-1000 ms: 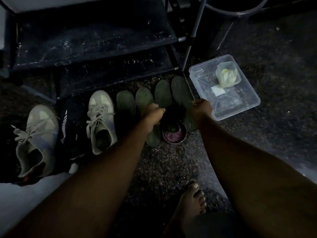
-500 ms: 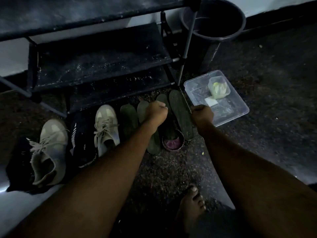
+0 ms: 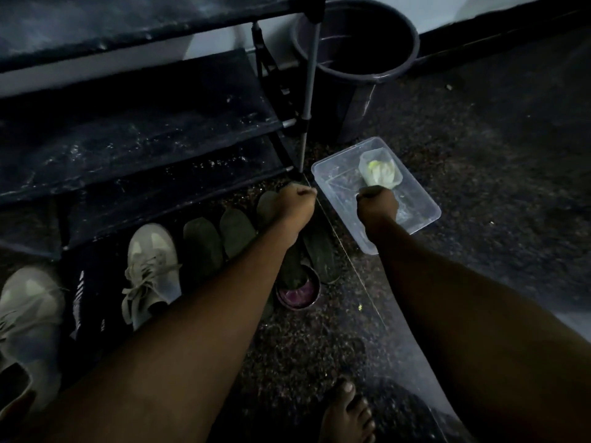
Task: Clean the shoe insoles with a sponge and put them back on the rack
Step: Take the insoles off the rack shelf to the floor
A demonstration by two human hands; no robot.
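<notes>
Four dark insoles (image 3: 202, 247) lie side by side on the floor (image 3: 479, 139) in front of the rack (image 3: 144, 123), between a pale sneaker (image 3: 150, 270) and a clear tub (image 3: 425, 215), with a small round bowl (image 3: 299, 292) at their near end. The left hand (image 3: 295, 203) hovers over them, fingers clenched in a fist with nothing showing in it. The right hand (image 3: 377, 204) is over the tub, just beside a pale lump (image 3: 380, 172) in a small cup, fingers curled; it is too dark to tell whether they grasp anything.
</notes>
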